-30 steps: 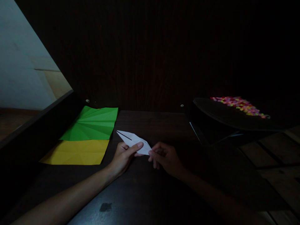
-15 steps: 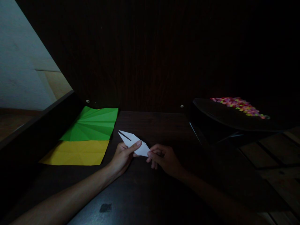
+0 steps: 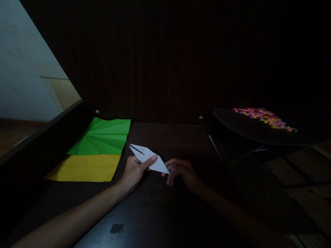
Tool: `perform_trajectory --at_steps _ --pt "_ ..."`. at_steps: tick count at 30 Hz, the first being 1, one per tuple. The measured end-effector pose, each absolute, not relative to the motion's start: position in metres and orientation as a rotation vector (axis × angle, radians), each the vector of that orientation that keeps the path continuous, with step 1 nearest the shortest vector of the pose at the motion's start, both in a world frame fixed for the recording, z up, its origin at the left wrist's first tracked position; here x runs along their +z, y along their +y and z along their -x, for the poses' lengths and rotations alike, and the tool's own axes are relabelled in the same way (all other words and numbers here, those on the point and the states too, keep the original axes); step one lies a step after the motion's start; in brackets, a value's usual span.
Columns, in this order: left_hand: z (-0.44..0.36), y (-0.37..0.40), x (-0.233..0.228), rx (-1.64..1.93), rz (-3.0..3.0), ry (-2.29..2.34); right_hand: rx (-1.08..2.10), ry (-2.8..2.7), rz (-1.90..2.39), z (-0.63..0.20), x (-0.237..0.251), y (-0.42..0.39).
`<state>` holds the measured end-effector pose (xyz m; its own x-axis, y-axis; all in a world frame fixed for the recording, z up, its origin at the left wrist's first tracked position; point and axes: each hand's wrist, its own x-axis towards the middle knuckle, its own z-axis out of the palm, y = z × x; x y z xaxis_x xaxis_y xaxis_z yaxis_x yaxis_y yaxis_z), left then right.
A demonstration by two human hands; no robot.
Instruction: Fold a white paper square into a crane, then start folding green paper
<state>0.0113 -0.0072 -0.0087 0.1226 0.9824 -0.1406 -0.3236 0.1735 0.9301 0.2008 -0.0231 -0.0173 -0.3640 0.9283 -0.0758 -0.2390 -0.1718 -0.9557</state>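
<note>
A folded white origami paper is held above the dark table. Its upper-left end splits into two narrow points, and the other end tapers to one sharp tip. My left hand is closed on the paper's near side, the thumb pressed flat on top and the fingers underneath. By the sharp tip is my right hand, its fingers slightly curled and apart, behind and beside the tip. Whether those fingers touch the paper is hard to see in the dim light.
Creased green paper and yellow paper lie at the left of the table. A dark panel rises behind. On the right, a string of colourful small pieces rests on a dark surface. A low side board edges the left.
My right thumb has come off the paper's tip, so the sharp point now shows. My left hand still holds the paper in nearly the same place.
</note>
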Motion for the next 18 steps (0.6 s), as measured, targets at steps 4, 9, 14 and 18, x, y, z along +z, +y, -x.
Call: perform_trajectory --at_steps 4,9,14,18 --pt "-0.011 -0.009 -0.007 1.133 -0.967 0.955 1.603 -1.295 1.054 -0.195 -0.013 -0.025" --pt "-0.010 -0.007 -0.006 1.094 -0.983 0.996 1.589 -1.385 1.108 -0.194 -0.012 -0.028" --pt "-0.008 -0.009 -0.001 0.867 -1.101 0.871 1.479 -1.438 1.125 -0.197 -0.012 -0.026" --pt "-0.008 -0.016 0.004 0.619 -1.294 0.740 1.441 -1.442 1.070 -0.199 -0.007 -0.025"
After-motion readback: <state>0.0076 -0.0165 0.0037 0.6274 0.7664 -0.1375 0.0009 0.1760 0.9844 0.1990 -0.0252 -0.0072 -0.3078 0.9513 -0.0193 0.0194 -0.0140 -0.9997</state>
